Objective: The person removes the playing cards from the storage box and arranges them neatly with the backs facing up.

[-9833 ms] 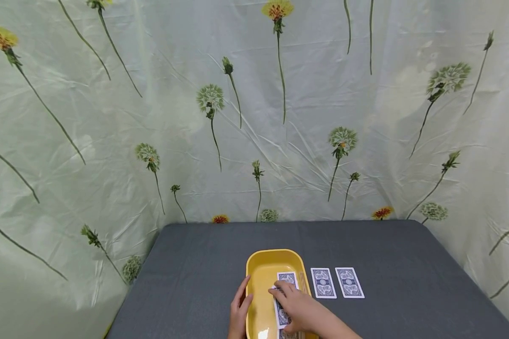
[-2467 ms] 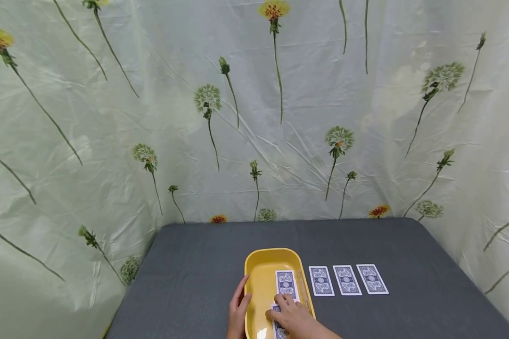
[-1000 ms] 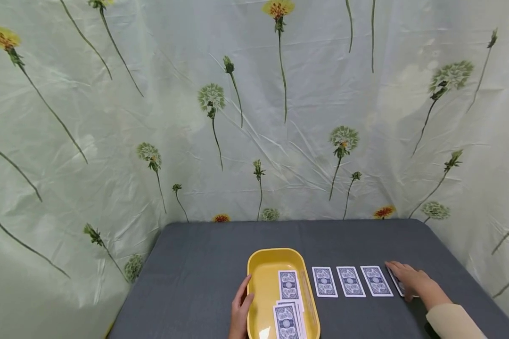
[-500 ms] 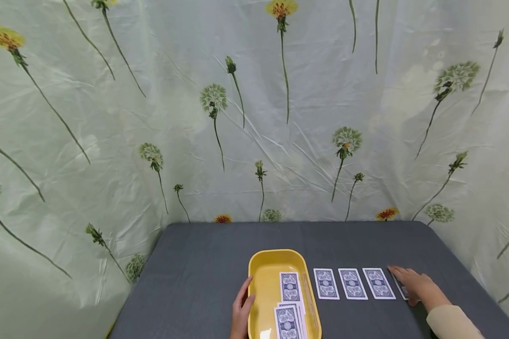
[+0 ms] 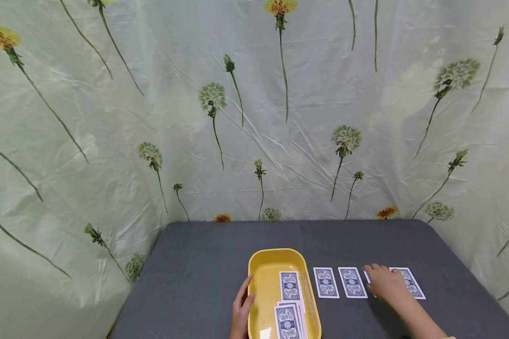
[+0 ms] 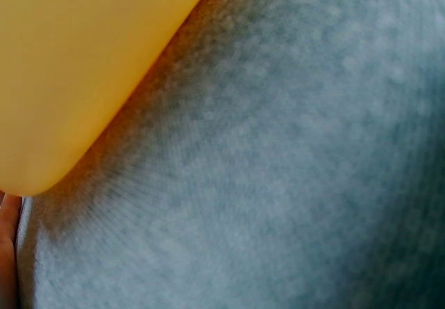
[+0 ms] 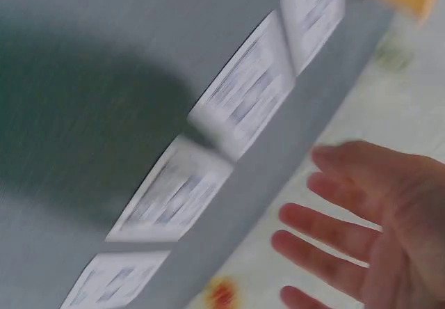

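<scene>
My left hand (image 5: 239, 313) holds the left side of a yellow tray (image 5: 252, 263) in the head view, thumb and a fingertip at the rim; its other fingers are hidden. Inside the tray lie several blue-backed playing cards (image 5: 287, 322), some overlapping. Right of it several face-down cards form a row, from the nearest card (image 5: 326, 282) to the rightmost card (image 5: 410, 284). My right hand (image 5: 383, 282) is over the third card, partly hiding it. In the right wrist view this hand has its fingers spread loosely with nothing in them, apart from the cards (image 7: 243, 86).
A dark grey cloth covers the table (image 5: 203, 268). Behind it hangs a pale curtain (image 5: 174, 117) with a dandelion print. Along the tray's right inner wall is a faint narrow strip (image 5: 308, 294). The left wrist view shows mainly the tray's outer wall (image 6: 76, 58).
A fourth card has joined the row; my right hand carried it there, let go, and has since moved left. Earlier the row held two, then three cards. My left hand stays at the tray.
</scene>
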Demonstrator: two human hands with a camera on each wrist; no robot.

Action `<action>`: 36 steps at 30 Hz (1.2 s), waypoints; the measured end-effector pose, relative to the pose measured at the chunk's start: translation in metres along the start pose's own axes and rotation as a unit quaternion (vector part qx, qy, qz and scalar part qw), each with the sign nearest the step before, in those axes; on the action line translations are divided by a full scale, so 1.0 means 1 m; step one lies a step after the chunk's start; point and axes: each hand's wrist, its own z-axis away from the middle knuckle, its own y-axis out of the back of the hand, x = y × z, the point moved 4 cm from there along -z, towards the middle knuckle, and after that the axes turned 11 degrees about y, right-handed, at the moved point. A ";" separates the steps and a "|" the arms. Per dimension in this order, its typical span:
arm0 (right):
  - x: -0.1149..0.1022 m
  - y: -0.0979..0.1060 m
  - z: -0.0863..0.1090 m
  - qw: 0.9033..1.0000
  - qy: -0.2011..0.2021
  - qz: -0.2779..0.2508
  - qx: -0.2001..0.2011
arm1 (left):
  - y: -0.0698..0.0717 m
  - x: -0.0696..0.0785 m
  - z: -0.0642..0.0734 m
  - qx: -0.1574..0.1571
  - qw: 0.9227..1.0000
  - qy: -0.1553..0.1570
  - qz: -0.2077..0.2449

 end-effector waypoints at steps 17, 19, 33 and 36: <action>-0.170 -0.006 -0.021 0.955 0.254 -0.032 0.151 | -0.001 0.001 0.000 0.000 1.000 0.005 -0.004; -0.177 -0.015 -0.021 0.954 0.282 -0.034 0.093 | 0.000 0.001 0.000 -0.002 1.000 0.001 -0.006; -0.194 -0.036 -0.020 0.952 0.305 0.007 -0.009 | 0.001 0.000 -0.001 -0.017 1.000 -0.003 -0.002; -0.195 -0.033 -0.022 0.950 0.311 -0.006 -0.002 | 0.001 -0.001 -0.002 -0.016 1.000 0.000 -0.005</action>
